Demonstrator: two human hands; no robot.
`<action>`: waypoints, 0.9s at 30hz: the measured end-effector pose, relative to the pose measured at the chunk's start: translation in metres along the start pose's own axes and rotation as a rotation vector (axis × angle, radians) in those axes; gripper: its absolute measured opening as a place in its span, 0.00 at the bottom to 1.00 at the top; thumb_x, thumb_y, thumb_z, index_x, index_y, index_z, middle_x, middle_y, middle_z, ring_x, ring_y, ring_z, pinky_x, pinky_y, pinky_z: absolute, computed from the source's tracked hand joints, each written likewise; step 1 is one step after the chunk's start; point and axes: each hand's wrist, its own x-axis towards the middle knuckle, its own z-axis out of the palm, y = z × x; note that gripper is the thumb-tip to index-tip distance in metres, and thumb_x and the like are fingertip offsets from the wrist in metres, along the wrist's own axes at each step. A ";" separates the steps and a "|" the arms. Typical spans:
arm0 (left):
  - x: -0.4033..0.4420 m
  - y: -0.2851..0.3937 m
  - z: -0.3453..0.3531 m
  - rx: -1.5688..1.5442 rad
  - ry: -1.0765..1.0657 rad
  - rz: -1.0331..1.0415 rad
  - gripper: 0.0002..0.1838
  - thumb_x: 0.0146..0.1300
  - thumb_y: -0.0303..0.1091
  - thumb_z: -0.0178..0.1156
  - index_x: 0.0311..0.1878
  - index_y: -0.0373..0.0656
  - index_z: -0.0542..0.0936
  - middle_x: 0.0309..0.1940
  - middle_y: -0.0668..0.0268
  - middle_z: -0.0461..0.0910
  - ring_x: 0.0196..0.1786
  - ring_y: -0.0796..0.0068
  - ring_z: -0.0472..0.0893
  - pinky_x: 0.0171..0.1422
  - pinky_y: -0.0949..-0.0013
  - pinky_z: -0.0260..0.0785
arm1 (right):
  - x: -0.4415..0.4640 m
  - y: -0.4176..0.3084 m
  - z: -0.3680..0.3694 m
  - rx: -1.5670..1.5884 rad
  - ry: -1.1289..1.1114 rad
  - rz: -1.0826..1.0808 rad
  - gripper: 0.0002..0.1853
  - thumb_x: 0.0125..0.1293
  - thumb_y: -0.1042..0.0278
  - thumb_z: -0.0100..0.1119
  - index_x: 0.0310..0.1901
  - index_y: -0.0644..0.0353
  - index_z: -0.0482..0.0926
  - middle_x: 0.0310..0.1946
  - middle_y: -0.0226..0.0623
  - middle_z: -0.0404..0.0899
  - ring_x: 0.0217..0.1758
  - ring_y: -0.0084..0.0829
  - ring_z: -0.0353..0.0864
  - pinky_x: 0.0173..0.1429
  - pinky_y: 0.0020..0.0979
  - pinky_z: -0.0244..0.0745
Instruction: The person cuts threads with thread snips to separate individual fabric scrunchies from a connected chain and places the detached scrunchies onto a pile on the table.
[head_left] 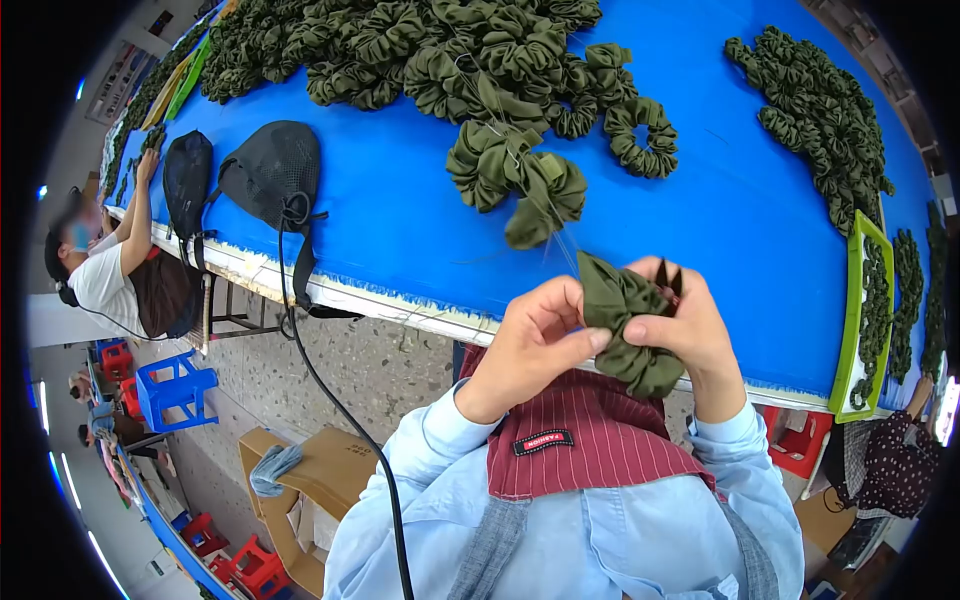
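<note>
Blue cloth (pixel 720 240) below; left (pixel 548 335) and right hand grips (pixel 672 315) pinch gathered green scrunchie (pixel 632 330)

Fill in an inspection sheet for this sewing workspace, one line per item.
Surface: blue cover, front edge frayed; spills, nothing seen.
Job's things: green scrunchie in hand, threads running to the large pile; second pile at right; green tray holding more.
Clutter: two black bags on the table.
Hands: left hand and right hand pinch the scrunchie; dark pointed object by the right fingers, unclear.
Cables: black cable hangs off the table edge, crossing the person's sleeve.
Surroundings: blue stool, open cardboard box, co-worker at left.
</note>
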 end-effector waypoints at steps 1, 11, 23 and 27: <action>-0.002 0.002 0.000 0.021 -0.037 0.007 0.06 0.59 0.20 0.57 0.38 0.40 0.73 0.34 0.69 0.76 0.35 0.84 0.74 0.44 0.83 0.66 | -0.007 -0.003 -0.002 -0.003 0.014 0.016 0.15 0.53 0.74 0.66 0.42 0.66 0.78 0.29 0.31 0.80 0.27 0.18 0.73 0.34 0.19 0.70; 0.002 -0.001 -0.017 0.007 0.341 0.006 0.07 0.64 0.26 0.55 0.45 0.39 0.73 0.38 0.64 0.79 0.38 0.79 0.77 0.45 0.78 0.69 | 0.001 0.033 0.034 -0.164 0.171 0.079 0.11 0.54 0.76 0.65 0.39 0.64 0.76 0.30 0.30 0.79 0.29 0.18 0.73 0.37 0.18 0.69; 0.003 -0.011 -0.017 -0.247 0.472 -0.047 0.10 0.64 0.29 0.58 0.47 0.38 0.75 0.36 0.67 0.78 0.35 0.84 0.75 0.41 0.82 0.68 | 0.015 0.036 0.027 -0.498 -0.072 0.039 0.12 0.57 0.74 0.64 0.42 0.66 0.77 0.26 0.28 0.76 0.27 0.19 0.70 0.33 0.20 0.66; 0.000 -0.012 -0.026 -0.119 0.497 -0.012 0.10 0.62 0.27 0.60 0.45 0.38 0.75 0.33 0.69 0.78 0.33 0.84 0.74 0.38 0.83 0.67 | 0.026 0.021 0.026 -0.792 0.108 -0.154 0.13 0.59 0.71 0.62 0.44 0.67 0.79 0.25 0.30 0.76 0.27 0.20 0.70 0.31 0.21 0.65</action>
